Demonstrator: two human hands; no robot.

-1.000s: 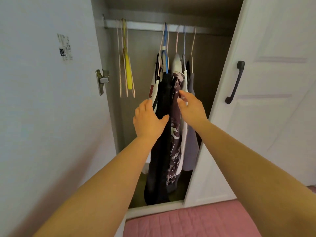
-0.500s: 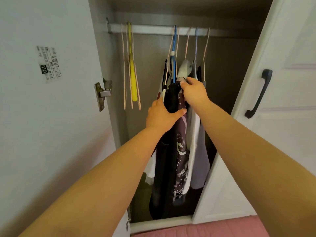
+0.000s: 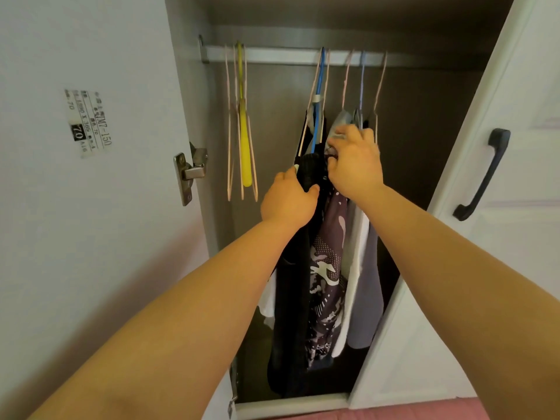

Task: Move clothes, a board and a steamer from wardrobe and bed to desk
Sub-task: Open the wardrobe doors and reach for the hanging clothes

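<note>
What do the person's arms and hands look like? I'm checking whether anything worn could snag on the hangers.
Both forearms are bare, no sleeves in view. The left hand and right hand show no gloves, and no watch or bracelet at the wrists.

Both forearms and hands [image 3: 353,165] are bare, no sleeves or jewellery visible.

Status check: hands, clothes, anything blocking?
Left hand gripping black garment. Right hand closed at patterned garment top. Clothes on rail, none off. Empty hangers left, clear of hands.
</note>
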